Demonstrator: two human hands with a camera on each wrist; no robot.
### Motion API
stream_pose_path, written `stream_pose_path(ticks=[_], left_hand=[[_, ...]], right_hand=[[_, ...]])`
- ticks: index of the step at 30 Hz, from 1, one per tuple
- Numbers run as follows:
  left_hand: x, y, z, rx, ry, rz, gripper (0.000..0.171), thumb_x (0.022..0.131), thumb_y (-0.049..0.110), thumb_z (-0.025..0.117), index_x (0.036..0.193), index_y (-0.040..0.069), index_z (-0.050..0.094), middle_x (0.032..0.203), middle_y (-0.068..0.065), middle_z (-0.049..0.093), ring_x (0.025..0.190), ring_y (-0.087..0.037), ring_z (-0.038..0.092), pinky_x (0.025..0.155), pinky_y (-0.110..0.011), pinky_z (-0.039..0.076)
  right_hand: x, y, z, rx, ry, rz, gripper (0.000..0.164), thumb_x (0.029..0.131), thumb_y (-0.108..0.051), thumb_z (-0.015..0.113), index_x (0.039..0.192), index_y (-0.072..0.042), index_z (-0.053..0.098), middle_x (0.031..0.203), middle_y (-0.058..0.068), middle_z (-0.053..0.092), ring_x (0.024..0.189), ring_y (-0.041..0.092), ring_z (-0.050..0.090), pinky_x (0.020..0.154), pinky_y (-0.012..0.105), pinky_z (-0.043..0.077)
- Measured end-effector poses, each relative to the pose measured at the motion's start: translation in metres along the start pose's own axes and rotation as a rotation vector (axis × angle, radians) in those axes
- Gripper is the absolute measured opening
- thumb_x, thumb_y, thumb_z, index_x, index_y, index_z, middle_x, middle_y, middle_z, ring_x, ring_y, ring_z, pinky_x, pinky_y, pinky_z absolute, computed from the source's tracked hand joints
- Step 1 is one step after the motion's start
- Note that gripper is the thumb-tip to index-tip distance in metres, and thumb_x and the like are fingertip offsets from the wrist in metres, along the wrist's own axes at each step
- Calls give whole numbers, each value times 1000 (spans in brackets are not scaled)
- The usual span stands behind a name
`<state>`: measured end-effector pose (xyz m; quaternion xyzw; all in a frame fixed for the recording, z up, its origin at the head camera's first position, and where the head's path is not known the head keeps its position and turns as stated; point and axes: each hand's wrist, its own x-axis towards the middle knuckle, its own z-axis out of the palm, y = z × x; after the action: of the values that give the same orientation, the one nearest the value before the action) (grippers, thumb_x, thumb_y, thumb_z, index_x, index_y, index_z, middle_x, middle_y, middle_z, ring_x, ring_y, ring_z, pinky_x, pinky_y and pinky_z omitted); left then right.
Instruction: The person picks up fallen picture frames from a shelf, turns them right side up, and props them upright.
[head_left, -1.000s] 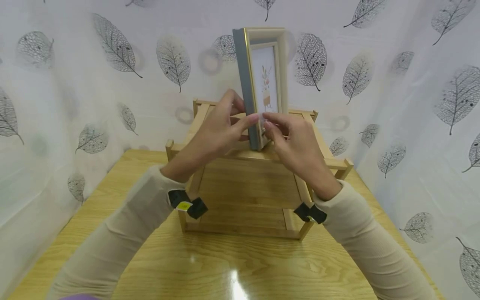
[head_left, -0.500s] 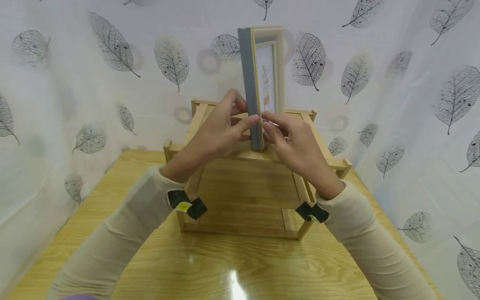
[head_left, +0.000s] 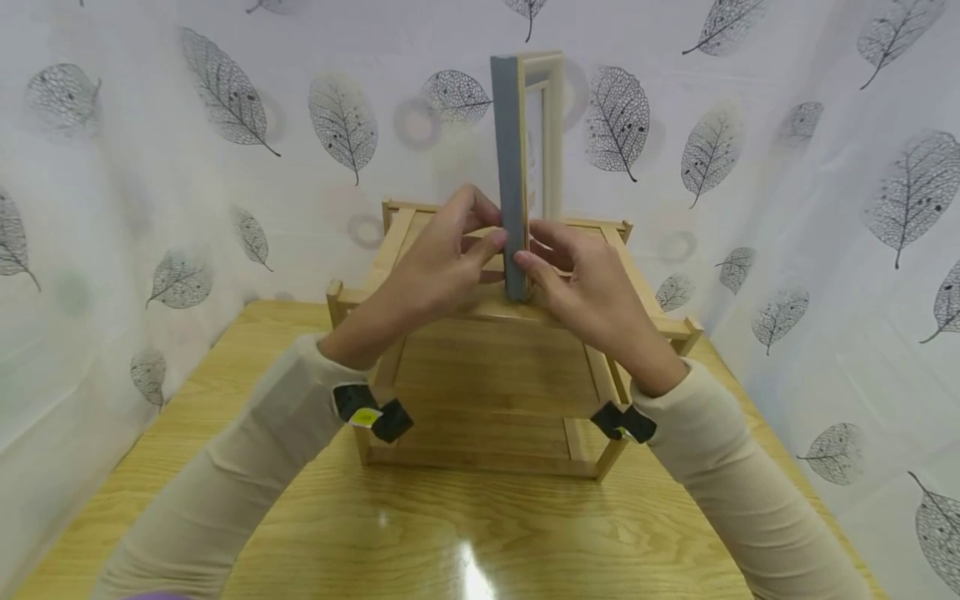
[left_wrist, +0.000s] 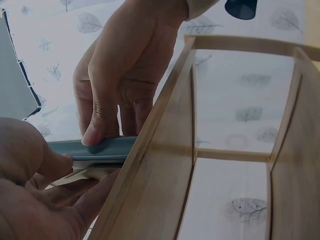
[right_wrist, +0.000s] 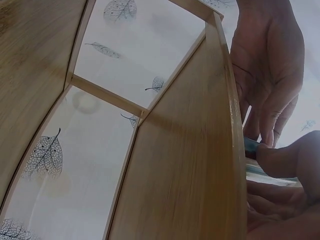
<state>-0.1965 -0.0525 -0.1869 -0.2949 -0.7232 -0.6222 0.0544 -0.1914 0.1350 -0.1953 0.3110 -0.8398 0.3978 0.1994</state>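
left hand (head_left: 441, 258) grips frame (head_left: 510, 158) low on one side, right hand (head_left: 597, 279) on other; frame upright on rack (head_left: 487, 358).

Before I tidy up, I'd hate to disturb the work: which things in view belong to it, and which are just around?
Apparently part of it: grey-sided picture frame; tiered wooden rack.

Just around: wooden table; leaf-print curtain.

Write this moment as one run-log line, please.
left grip: holds grey-sided rectangular picture frame; right grip: same frame; frame: upright at top of brown wooden rack
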Motion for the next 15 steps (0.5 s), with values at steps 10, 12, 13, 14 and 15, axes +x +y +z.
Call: stream_pose_path(ticks=[10, 12, 13, 14, 15], left_hand=[[0, -2, -3, 23, -32, -18, 41, 103, -7, 43, 143, -1, 35, 151, -20, 45, 126, -33, 58, 91, -37, 58], [1, -2, -3, 62, -40, -5, 48, 102, -9, 45, 148, -1, 34, 152, -19, 45, 125, -33, 59, 91, -35, 58], [1, -3, -3, 88, -47, 9, 51, 101, -10, 47, 150, -1, 34, 152, -19, 45, 126, -33, 58, 92, -34, 57], [2, -3, -3, 118, -53, 25, 54, 100, -10, 49, 151, -1, 34, 152, -19, 46, 128, -32, 57, 93, -32, 56], [3, -3, -3, 153, -59, 41, 56, 99, -11, 51, 152, -2, 35, 153, -18, 46, 129, -30, 56, 94, -31, 56]], right_hand=[[2, 2, 0, 33, -42, -30, 35, 101, -2, 58, 136, 5, 58, 134, 17, 63, 122, 28, 63, 96, 29, 54], [3, 3, -1, 34, -50, -38, 36, 101, 0, 57, 136, 5, 57, 135, 17, 62, 124, 28, 62, 98, 30, 53], [3, 3, -2, 33, -54, -40, 36, 101, 0, 57, 137, 6, 57, 136, 18, 62, 125, 28, 61, 99, 31, 53], [3, 3, -2, 28, -57, -42, 36, 101, 0, 56, 137, 6, 56, 136, 18, 62, 126, 28, 60, 100, 33, 52], [3, 4, -3, 26, -61, -43, 36, 102, 0, 56, 138, 6, 56, 136, 18, 61, 127, 28, 59, 101, 34, 52]])
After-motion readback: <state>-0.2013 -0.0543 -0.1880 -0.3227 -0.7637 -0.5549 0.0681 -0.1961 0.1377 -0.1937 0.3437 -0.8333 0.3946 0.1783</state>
